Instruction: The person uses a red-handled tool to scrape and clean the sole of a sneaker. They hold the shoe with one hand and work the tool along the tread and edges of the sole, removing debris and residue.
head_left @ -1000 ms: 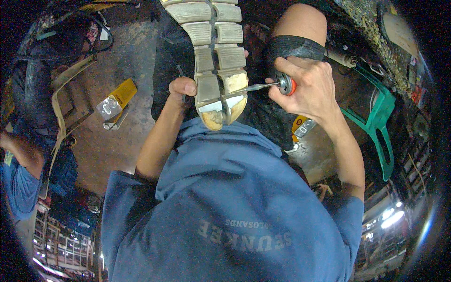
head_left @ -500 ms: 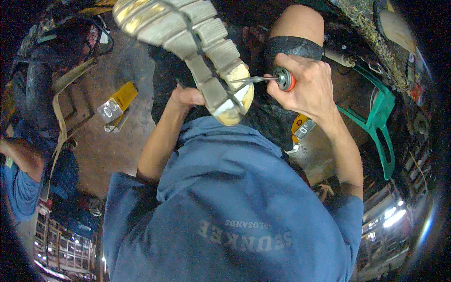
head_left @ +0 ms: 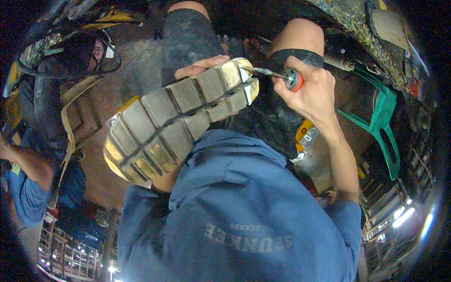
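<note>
A shoe (head_left: 178,101) lies diagonally over my lap, its gray, blocky sole facing up with pale yellow and white patches at both ends. My left hand (head_left: 197,70) grips it from behind; only the fingertips show over the far edge, the rest hidden by the shoe. My right hand (head_left: 312,91) is closed round a handheld tool (head_left: 294,80) with a red and metal body. The tool's thin metal shaft reaches left, its tip touching or just over the yellow-and-white patch at the right end of the sole.
A green plastic frame (head_left: 378,108) stands at right. A yellow-and-metal object (head_left: 304,134) lies beside my leg. A black cable (head_left: 70,75) loops at upper left. Another person's arm (head_left: 35,169) is at far left. A rough, stained edge (head_left: 338,14) runs across the upper right.
The shoe has turned from vertical to diagonal, its far end swinging down to the left. My left hand has moved up behind it. My right hand stays on the tool at the sole's end.
</note>
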### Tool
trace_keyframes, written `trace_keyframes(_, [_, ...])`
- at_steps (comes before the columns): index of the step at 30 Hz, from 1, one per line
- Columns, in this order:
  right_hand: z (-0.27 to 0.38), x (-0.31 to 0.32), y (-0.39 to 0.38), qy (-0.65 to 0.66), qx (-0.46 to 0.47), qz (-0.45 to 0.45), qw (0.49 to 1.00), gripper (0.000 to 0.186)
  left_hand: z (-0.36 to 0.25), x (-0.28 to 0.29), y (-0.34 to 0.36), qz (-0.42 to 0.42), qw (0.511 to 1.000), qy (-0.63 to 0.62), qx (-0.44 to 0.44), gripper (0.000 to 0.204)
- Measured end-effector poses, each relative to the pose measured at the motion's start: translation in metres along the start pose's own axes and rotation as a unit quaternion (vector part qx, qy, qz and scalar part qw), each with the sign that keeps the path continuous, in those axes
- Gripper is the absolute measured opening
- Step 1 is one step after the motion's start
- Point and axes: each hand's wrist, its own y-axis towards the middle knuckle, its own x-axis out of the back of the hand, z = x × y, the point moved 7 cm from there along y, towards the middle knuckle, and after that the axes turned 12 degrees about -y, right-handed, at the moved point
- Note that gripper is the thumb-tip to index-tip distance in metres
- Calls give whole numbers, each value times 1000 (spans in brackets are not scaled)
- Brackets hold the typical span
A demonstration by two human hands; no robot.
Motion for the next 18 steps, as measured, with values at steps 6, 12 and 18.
trace_keyframes(6, [5,-5,2,-25,-19,10,999,32,9,32,-13,85,995,-43,23,35])
trace_keyframes(12, [6,-5,3,-37,-23,13,999,33,17,25,-21,46,998,4,-30,40])
trace_keyframes(18, [7,-5,4,-34,-23,11,999,33,12,16,-13,45,998,32,-26,39])
